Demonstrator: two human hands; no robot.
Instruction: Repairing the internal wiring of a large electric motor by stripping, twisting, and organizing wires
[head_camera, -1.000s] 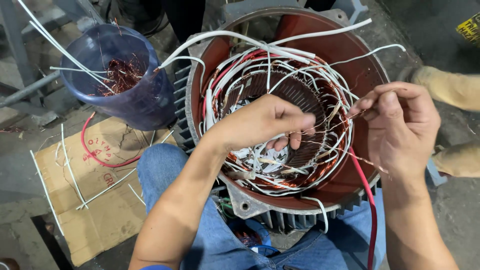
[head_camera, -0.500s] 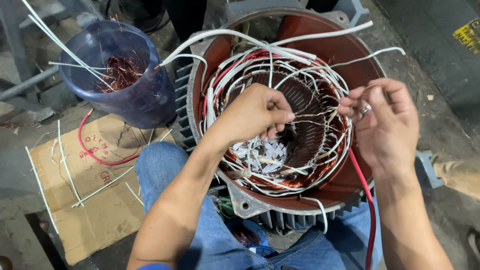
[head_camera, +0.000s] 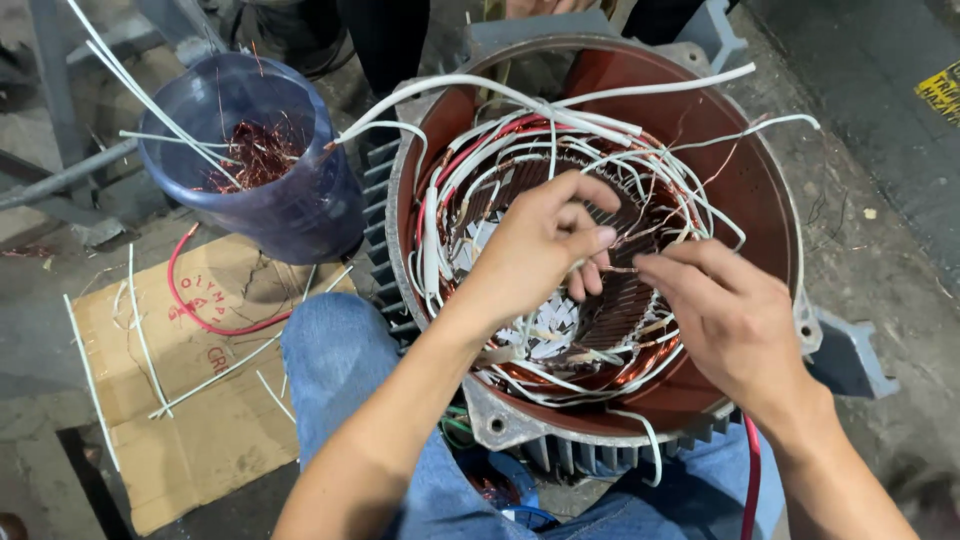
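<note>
We've got a motor housing (head_camera: 740, 180) painted rusty red inside with a bare grey metal rim. The windings (head_camera: 600, 375) in it are shiny copper-orange, wrapped with white sleeved leads (head_camera: 600, 125) and a couple of red ones. At 10 o'clock sits a translucent blue-purple bucket (head_camera: 290, 215) with reddish copper scrap. Brown cardboard (head_camera: 200, 420) at 8 o'clock has red scribbles, plus a red wire (head_camera: 190, 310). Jeans (head_camera: 335, 365) are faded blue.

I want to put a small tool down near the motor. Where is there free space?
Free: grey concrete floor right of the round red motor housing; brown cardboard sheet, partly, between white wire offcuts. Crowded: inside the housing, both hands amid windings; blue plastic bucket close beside it.
</note>
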